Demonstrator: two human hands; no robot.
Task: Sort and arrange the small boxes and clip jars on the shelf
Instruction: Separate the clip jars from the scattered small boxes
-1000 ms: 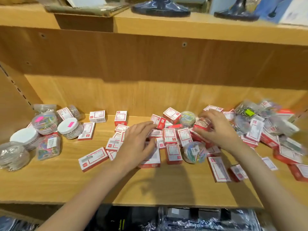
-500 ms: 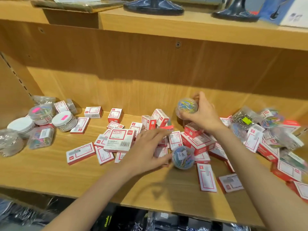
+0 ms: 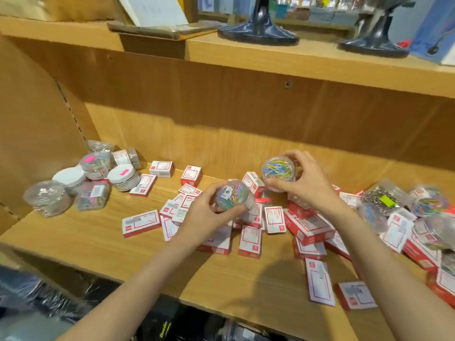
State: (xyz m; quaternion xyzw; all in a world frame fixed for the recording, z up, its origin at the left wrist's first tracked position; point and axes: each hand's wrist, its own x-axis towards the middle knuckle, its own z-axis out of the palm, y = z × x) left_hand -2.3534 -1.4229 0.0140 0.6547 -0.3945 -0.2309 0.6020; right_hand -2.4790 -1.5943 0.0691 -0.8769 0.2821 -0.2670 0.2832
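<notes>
Head view, both hands now lifting clip jars (image 3: 235, 194) (left newly raised)

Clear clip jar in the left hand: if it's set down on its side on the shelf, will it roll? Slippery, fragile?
The clear clip jar looks round, so on its side it would probably roll. Its wall looks like smooth plastic, so likely a bit slippery but not fragile. The left hand spans it with curled fingers, which suggests it is light.
</notes>
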